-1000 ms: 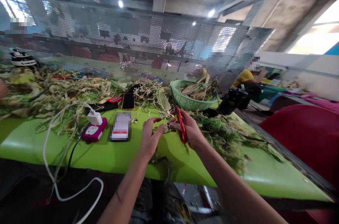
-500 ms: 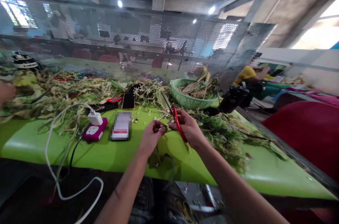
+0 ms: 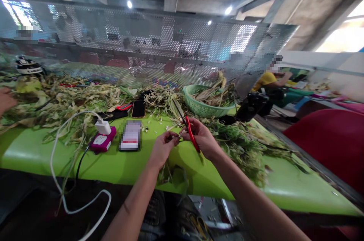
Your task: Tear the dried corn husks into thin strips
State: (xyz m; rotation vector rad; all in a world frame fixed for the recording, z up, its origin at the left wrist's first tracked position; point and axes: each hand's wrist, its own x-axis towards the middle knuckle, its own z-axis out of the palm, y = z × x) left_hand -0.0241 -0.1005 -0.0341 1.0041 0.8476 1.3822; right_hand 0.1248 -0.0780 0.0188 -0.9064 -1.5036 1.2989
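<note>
My right hand (image 3: 201, 137) is closed around red-handled scissors (image 3: 191, 131), their dark blades pointing up and away over the table. Its thumb and fingertips come close to my left hand (image 3: 165, 147), which is pinched on a small piece of plant, too small to make out fully. Leafy stems (image 3: 178, 176) hang below the hands at the table's front edge. Just beyond the blades lie pale dried husks (image 3: 174, 108), and a green basket (image 3: 209, 111) holding dry plant matter stands behind them. Feathery green plants (image 3: 241, 150) are heaped beside my right forearm.
Left of my hands lie a lit phone (image 3: 130, 136), a dark phone (image 3: 138, 109) and a purple power socket (image 3: 103, 139) with a white charger cable. Dried leaves (image 3: 68, 98) cover the table's far left, where another person's hand (image 3: 6, 100) shows. A perforated metal screen (image 3: 159, 51) rises behind.
Both hands stay almost in place, fingertips still together, with the scissors held in the right. The whole view shifts very slightly. The other person's hand at far left moves a little.
</note>
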